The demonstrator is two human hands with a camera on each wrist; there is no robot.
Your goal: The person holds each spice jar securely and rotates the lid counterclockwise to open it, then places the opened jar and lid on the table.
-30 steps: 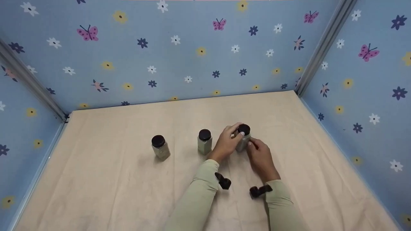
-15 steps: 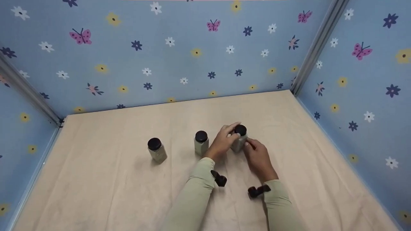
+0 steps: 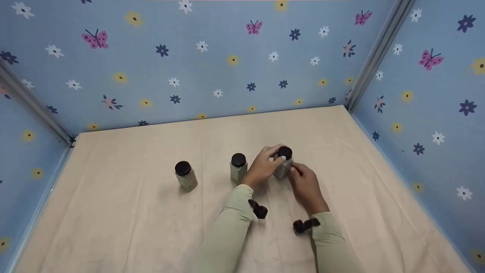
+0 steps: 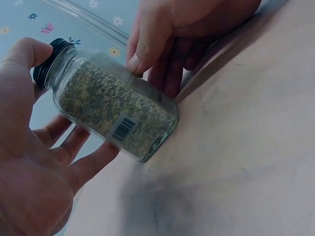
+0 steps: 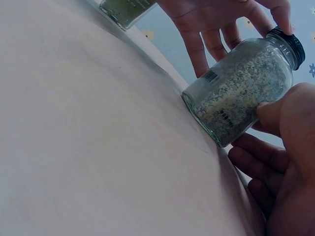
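A square glass spice jar (image 3: pixel 283 169) with a black lid, full of dried flaky herbs, stands at the right between both hands. My left hand (image 3: pixel 261 167) holds it from the left, thumb at the lid and fingers along the glass. From the right, my right hand (image 3: pixel 307 186) pinches its lower side, the other fingers curled near the cloth. A barcode label shows on the jar (image 4: pixel 118 108) in the left wrist view. Small dark print marks the jar (image 5: pixel 241 91) in the right wrist view. Its base appears to touch the cloth.
A second black-lidded jar (image 3: pixel 238 168), with green contents, stands just left of my left forearm. Farther left is a third jar (image 3: pixel 186 177). Beige cloth (image 3: pixel 113 197) covers the table. Blue flowered panels (image 3: pixel 212 57) enclose the back and sides.
The head view has shifted slightly. Both hands keep their places on the right jar, and the other two jars have not moved.
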